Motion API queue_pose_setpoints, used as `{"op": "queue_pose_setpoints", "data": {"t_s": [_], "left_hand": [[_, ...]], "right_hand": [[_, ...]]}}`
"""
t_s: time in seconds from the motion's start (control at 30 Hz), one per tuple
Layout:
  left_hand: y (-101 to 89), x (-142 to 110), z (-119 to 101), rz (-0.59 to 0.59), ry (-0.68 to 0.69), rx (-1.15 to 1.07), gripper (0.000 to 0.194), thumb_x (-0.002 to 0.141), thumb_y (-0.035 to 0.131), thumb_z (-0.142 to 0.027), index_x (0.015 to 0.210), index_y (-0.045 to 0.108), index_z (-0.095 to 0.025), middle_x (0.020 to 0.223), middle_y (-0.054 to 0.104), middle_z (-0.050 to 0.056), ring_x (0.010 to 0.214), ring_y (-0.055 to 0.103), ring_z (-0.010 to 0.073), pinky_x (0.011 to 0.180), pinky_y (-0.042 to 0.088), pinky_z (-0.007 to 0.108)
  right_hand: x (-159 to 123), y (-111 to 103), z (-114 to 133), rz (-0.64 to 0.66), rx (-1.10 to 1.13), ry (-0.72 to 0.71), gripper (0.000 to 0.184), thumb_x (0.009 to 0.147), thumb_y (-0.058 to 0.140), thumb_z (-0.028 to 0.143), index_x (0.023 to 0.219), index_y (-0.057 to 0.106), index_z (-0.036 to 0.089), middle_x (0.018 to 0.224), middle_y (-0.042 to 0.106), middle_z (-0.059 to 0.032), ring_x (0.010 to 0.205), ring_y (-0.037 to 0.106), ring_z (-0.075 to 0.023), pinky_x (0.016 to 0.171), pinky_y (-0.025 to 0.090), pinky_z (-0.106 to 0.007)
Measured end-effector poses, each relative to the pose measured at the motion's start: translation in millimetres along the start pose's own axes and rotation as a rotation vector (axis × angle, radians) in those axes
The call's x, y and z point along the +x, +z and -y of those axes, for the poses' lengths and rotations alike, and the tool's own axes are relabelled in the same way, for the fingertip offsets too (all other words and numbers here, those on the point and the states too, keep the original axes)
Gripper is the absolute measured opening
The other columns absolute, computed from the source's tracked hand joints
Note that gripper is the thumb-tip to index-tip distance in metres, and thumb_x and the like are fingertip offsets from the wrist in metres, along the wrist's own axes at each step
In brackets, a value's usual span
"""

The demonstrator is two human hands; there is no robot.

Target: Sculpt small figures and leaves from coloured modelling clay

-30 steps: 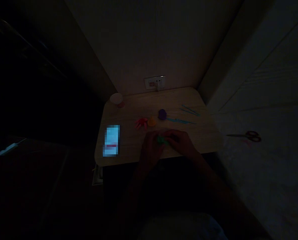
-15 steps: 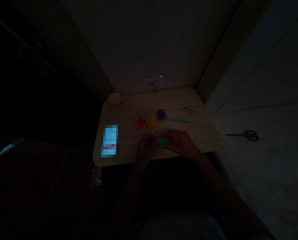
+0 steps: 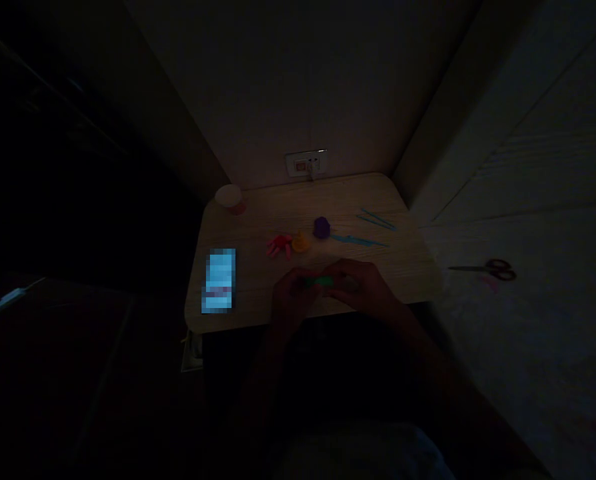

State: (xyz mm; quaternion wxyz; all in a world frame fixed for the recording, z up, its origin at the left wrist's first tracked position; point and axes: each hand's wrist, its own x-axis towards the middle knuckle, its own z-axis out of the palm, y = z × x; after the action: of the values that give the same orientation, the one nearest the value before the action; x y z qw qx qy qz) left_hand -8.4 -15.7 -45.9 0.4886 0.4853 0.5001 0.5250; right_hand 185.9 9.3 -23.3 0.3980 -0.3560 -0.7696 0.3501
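Observation:
The room is very dark. My left hand and my right hand meet over the near edge of a small wooden table. Between their curled fingers sits a small green lump that looks like modelling clay; both hands are closed on it. Just beyond the hands lie a red clay piece, an orange clay piece and a purple clay ball.
A lit phone lies at the table's left front. Thin teal tools lie at the right rear, a small tub at the left rear. A wall socket is behind. Scissors lie on the bed at right.
My hands have kept working the green lump, shifting slightly; the lump now shows as a flatter strip between the fingers. The view drifted a little.

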Motion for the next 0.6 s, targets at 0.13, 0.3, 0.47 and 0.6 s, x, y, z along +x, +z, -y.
{"op": "queue_pose_setpoints", "data": {"t_s": [0.13, 0.3, 0.47, 0.6], "left_hand": [[3.0, -1, -5, -0.005, 0.042, -0.03, 0.027, 0.071, 0.088, -0.039, 0.084, 0.073, -0.02, 0.086, 0.077, 0.004, 0.081, 0.071, 0.0186, 0.076, 0.059, 0.03], [3.7, 1, -13, -0.044, 0.011, 0.003, 0.022, 0.07, 0.087, -0.033, 0.079, 0.073, -0.019, 0.08, 0.075, 0.003, 0.077, 0.07, 0.0174, 0.074, 0.057, 0.029], [3.1, 2, -13, -0.036, -0.04, -0.02, 0.019, 0.067, 0.087, -0.029, 0.075, 0.073, -0.019, 0.077, 0.075, 0.003, 0.073, 0.069, 0.0159, 0.072, 0.056, 0.028], [2.2, 0, -12, -0.082, -0.017, -0.047, 0.017, 0.067, 0.087, -0.027, 0.073, 0.073, -0.019, 0.084, 0.077, 0.004, 0.079, 0.071, 0.0167, 0.076, 0.057, 0.029]], "right_hand": [[0, 1, 2, -0.01, -0.013, 0.005, 0.025, 0.097, 0.071, 0.046, 0.101, 0.076, 0.022, 0.093, 0.077, -0.0062, 0.08, 0.07, -0.0196, 0.078, 0.057, -0.033], [-2, 5, 7, -0.025, -0.072, -0.045, 0.025, 0.1, 0.067, 0.044, 0.106, 0.077, 0.022, 0.095, 0.078, -0.0075, 0.084, 0.072, -0.0209, 0.08, 0.058, -0.034], [-2, 7, 9, -0.019, -0.12, -0.13, 0.021, 0.102, 0.065, 0.039, 0.104, 0.079, 0.024, 0.096, 0.08, -0.0079, 0.088, 0.075, -0.0225, 0.081, 0.059, -0.035], [-3, -11, -9, -0.207, -0.126, -0.077, 0.019, 0.098, 0.069, 0.039, 0.091, 0.08, 0.025, 0.087, 0.08, -0.0051, 0.078, 0.074, -0.021, 0.075, 0.059, -0.035]]}}
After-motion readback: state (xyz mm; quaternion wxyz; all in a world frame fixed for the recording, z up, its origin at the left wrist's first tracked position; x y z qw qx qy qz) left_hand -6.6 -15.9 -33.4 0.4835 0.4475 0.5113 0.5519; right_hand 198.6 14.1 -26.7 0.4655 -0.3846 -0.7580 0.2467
